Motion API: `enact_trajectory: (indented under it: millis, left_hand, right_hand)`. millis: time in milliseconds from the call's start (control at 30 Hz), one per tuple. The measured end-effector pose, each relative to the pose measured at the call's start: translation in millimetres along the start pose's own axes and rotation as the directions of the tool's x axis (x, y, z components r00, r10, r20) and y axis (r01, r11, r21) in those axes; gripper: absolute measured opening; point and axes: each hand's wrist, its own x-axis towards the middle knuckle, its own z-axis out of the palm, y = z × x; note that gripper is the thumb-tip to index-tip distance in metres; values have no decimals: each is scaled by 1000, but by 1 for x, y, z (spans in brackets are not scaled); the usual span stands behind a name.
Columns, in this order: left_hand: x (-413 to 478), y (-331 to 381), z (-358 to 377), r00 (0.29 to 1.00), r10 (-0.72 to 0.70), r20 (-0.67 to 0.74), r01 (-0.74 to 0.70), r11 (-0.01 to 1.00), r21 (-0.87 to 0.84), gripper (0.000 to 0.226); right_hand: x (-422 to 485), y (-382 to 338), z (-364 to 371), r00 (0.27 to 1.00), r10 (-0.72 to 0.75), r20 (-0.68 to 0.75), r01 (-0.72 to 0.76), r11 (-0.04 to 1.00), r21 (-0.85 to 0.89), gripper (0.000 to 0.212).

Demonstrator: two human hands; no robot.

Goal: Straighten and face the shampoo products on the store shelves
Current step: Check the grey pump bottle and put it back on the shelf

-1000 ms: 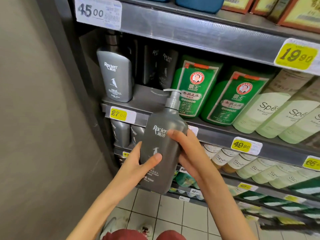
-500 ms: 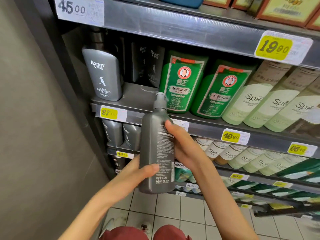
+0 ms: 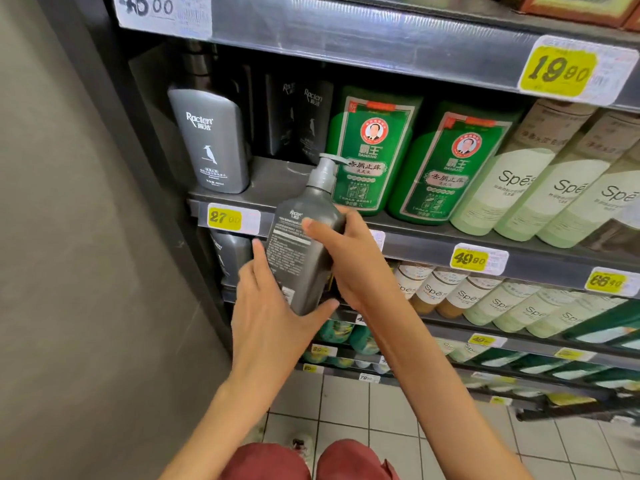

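Both my bare forearms reach up and forward, converging in front of me. My right hand (image 3: 351, 261) grips the grey pump bottle (image 3: 301, 251) from its right side, thumb laid across the side facing me, fingers wrapped behind. My left hand (image 3: 273, 306) cradles its lower left edge, fingers pointing up, thumb hooked under the base

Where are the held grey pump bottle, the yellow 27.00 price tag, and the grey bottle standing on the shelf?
grey pump bottle (image 3: 292, 258): head view, on its printed back label.
27.00 price tag (image 3: 225, 218): head view, on the yellow patch.
standing grey bottle (image 3: 211, 140): head view, on its front face.
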Motion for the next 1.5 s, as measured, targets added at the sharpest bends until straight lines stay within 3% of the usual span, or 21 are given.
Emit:
enact_trajectory:
  millis: [67,133,200,267,367,433,567,667,800,933,1067,1200,1333,1500]
  left_hand:
    - [8,-2,0,1000,17,10,-16,996,-84,109]
    - [12,-4,-6,992,12,122,20,967,-255,82]
    - [14,-8,-14,964,28,264,87,907,-412,63]
    - [11,-15,-21,921,74,382,147,843,-518,60]
    - [1,-25,-23,863,99,496,271,737,-619,37]
    - [-1,-33,-20,837,54,545,376,666,-644,36]
    - [4,-36,-12,865,0,501,385,641,-664,65]
    - [8,-32,-7,910,3,414,311,657,-687,55]
    - [8,-35,-3,914,28,405,319,570,-758,52]
    - [9,-40,1,920,47,389,309,524,-794,49]
    - [22,-43,-2,924,84,372,246,614,-750,56]
    - [36,-50,-8,933,195,303,52,760,-648,46]
    - [34,-50,-5,955,219,199,-49,780,-624,60]
    - [27,-43,-6,955,250,158,-105,788,-607,60]
  right_hand:
    - [0,-3,3,999,-17,-27,16,999,-45,37]
    - [1,-3,0,999,-31,-26,28,992,-125,46]
    - [2,-1,-5,1000,-1,24,5,985,-171,61]
    - [2,3,-11,988,82,130,-67,991,-117,75]
    - [1,14,-23,963,97,251,-89,995,-42,67]
    - [1,22,-27,965,87,247,-78,996,-48,61]
    - [3,34,-31,980,65,186,-71,997,26,45]
    - [4,41,-31,988,30,151,-27,999,-21,50]
    - [0,54,-35,987,27,159,-19,999,-51,65]
    - [-6,62,-39,968,84,236,-54,990,-130,63]
    - [-7,59,-40,962,1,274,50,982,-182,57]
    - [-9,60,-40,949,-152,275,217,950,-225,59]
    - [-16,65,-42,908,-296,295,362,910,-202,58]
    - [-21,62,-42,904,-303,301,357,923,-143,56]
